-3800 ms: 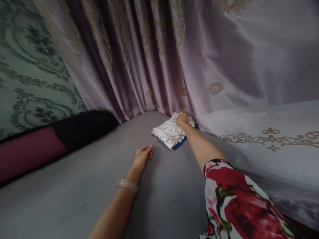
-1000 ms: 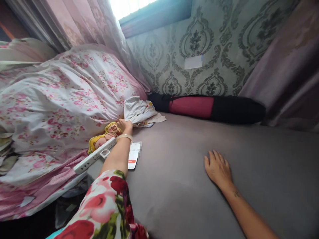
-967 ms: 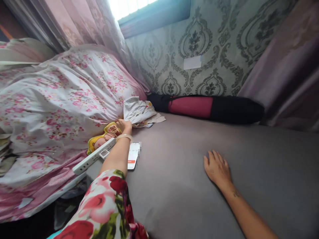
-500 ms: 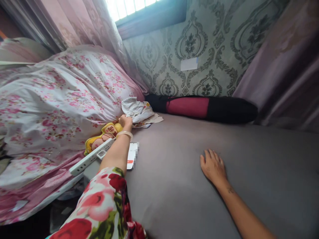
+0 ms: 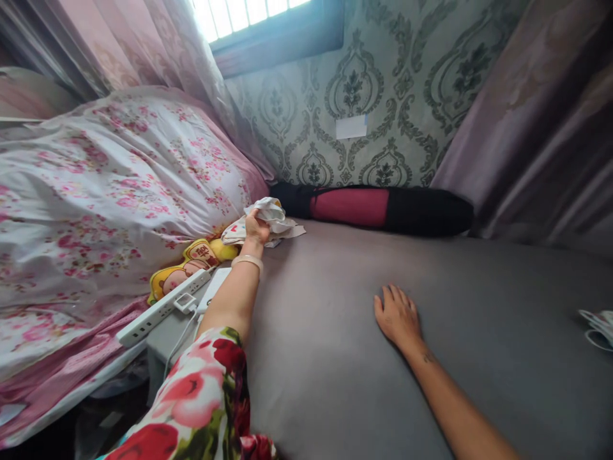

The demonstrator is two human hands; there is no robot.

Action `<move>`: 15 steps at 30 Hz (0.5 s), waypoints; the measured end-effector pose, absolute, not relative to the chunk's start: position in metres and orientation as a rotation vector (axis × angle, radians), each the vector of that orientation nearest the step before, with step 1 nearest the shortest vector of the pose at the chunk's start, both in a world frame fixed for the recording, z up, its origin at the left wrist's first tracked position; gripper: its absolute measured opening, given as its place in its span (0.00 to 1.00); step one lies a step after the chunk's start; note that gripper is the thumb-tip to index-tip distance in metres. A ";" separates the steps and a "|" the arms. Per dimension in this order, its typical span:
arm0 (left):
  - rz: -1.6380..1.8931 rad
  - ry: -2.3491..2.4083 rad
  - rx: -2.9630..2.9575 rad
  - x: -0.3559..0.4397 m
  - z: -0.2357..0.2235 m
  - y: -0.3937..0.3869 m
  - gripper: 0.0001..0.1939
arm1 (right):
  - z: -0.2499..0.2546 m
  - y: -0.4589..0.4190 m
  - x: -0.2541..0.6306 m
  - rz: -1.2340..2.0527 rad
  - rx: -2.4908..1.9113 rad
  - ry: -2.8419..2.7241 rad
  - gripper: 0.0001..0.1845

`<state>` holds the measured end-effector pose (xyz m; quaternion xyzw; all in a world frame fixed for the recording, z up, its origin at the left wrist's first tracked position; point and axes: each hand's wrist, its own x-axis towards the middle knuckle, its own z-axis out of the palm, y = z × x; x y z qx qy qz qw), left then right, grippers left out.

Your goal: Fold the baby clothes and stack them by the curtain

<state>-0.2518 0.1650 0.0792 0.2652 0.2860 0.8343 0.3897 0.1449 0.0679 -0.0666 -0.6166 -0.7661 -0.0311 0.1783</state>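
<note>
At the far side of the grey bed, my left hand (image 5: 257, 228) has its fingers wrapped round a crumpled white cloth (image 5: 274, 216) printed with small coloured marks, including a red heart. Part of the cloth lies on the sheet and part is bunched up in my grip. A pale bangle (image 5: 249, 260) circles that wrist. My right hand (image 5: 398, 314) rests palm down on the grey sheet (image 5: 325, 332), fingers stretched out, with nothing in it. Just left of my left forearm lie a yellow plush toy (image 5: 175, 275) and a white power strip (image 5: 163, 306).
A long black and dark red bag (image 5: 349, 207) lies along the patterned wall. Floral bedding (image 5: 124, 166) is heaped at the left. A plugged-in charger (image 5: 186, 303) trails a white cable. White ties or cords (image 5: 598, 329) lie at the right edge.
My left hand has turned and shifted slightly right, gathering the cloth and showing its heart print. The phone beside my forearm is no longer visible. My right hand stays flat; the view has shifted a little.
</note>
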 end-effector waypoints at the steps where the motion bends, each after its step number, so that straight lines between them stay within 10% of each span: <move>1: 2.109 0.673 0.675 -0.246 0.081 0.165 0.15 | -0.066 0.068 0.145 -0.096 -1.748 -2.169 0.26; 15: 1.860 0.488 0.682 -0.151 0.101 0.167 0.21 | -0.062 0.065 0.145 -0.053 -1.750 -2.166 0.26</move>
